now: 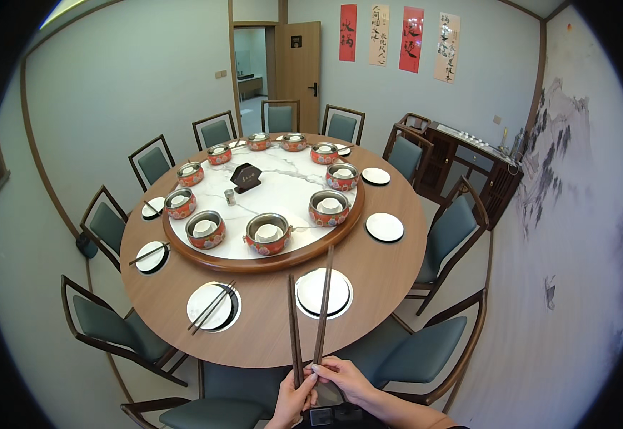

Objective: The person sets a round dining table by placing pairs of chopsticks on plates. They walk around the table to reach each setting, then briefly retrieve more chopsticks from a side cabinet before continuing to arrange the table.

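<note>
Dark chopsticks point(294, 327) stand upright in my left hand point(294, 398), its thumb pressed against them. My right hand point(343, 378) pinches the lower part of more dark chopsticks point(325, 305), beside the left hand, and the fingers of both hands nearly meet. Behind the right-hand chopsticks lies a white plate point(311, 292) on a dark round base at the table's near edge. To its left, a pair of chopsticks point(211, 307) rests across another white plate point(201, 308). How many sticks each hand holds, I cannot tell exactly.
The round wooden table point(268, 343) carries a marble-patterned turntable point(284, 193) with several red floral pots point(268, 245), a dark sign point(246, 177) and a small jar point(230, 197). Green-padded chairs point(424, 351) surround it. A dark sideboard point(467, 161) stands at the right wall.
</note>
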### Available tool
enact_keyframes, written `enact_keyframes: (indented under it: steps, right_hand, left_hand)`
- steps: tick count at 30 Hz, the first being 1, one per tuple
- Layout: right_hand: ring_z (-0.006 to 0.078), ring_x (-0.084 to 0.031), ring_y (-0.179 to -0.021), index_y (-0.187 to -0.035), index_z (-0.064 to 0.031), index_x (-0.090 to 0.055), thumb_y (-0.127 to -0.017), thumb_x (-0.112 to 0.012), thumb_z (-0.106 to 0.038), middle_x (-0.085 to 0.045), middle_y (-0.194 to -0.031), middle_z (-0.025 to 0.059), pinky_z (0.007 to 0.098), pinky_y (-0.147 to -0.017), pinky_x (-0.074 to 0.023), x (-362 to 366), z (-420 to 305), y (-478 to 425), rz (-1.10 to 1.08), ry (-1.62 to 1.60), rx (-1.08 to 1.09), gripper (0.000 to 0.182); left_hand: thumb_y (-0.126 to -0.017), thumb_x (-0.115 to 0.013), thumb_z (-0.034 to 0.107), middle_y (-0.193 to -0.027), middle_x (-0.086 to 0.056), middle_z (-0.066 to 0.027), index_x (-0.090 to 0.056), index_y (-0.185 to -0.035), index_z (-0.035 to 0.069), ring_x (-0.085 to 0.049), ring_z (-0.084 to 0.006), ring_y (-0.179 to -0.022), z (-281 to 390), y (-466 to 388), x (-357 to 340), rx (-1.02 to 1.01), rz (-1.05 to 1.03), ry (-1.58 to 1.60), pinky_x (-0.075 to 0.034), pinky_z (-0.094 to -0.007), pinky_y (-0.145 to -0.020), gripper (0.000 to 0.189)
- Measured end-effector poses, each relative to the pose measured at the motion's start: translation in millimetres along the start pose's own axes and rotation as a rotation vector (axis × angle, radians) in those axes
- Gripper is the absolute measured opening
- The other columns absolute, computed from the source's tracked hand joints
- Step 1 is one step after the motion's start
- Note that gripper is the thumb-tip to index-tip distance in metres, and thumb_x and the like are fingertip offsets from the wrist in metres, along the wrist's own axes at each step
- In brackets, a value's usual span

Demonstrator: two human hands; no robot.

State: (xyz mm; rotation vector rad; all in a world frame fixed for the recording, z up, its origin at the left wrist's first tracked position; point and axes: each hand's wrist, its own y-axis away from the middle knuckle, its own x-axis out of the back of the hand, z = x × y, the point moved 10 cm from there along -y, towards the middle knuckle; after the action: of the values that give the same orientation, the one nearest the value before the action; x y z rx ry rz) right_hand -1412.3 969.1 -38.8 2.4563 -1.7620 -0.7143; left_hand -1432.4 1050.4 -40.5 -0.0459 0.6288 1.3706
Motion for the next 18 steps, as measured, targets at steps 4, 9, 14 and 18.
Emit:
enact_keyframes:
  steps: [4, 9, 14, 18]
  right_hand:
    - [0.0095, -0.052, -0.076, -0.09, 0.0004, -0.056, -0.085, -0.049, -0.02, -0.057, -0.082, 0.0048, 0.0214, -0.068, -0.0416, 40.0, -15.0, -17.8, 0.086, 0.079, 0.107, 0.023]
    - [0.0136, -0.057, -0.081, -0.092, -0.0045, -0.051, -0.089, -0.04, -0.026, -0.058, -0.091, 0.007, 0.0241, -0.067, -0.0459, 120.1, -21.4, -61.7, 0.04, 0.132, -0.015, 0.024]
    - [0.0134, -0.058, -0.077, -0.09, -0.0064, -0.05, -0.09, -0.036, -0.03, -0.058, -0.084, 0.0056, 0.0241, -0.061, -0.0463, 182.3, 31.0, -121.3, 0.084, 0.056, -0.207, 0.028]
    - [0.0131, -0.055, -0.069, -0.088, -0.0094, -0.05, -0.088, -0.04, -0.029, -0.054, -0.075, 0.0018, 0.0234, -0.056, -0.0441, 190.7, 91.4, -166.7, 0.067, -0.056, -0.325, 0.022]
  left_hand:
    - [-0.085, -0.046, 0.011, -0.079, -0.059, -0.0166, -0.043, -0.089, -0.001, -0.042, -0.0077, -0.036, -0.8, -9.7, 5.1, -0.003, 0.027, -0.023, -0.025, -0.0163, -0.029, 0.014]
    - [-0.086, -0.045, 0.012, -0.08, -0.059, -0.0177, -0.042, -0.084, -0.001, -0.04, -0.0059, -0.034, 8.0, -3.2, 25.8, -0.025, 0.102, -0.05, -0.026, -0.0148, -0.028, 0.013]
    - [-0.085, -0.044, 0.009, -0.077, -0.059, -0.0182, -0.042, -0.085, -0.001, -0.041, -0.0078, -0.034, 16.7, 1.1, 45.4, -0.041, 0.183, -0.059, -0.025, -0.0157, -0.027, 0.01]
    - [-0.086, -0.043, 0.009, -0.076, -0.058, -0.0186, -0.042, -0.085, -0.001, -0.041, -0.0082, -0.034, 21.5, -0.3, 48.1, -0.072, 0.221, 0.005, -0.025, -0.0158, -0.027, 0.01]
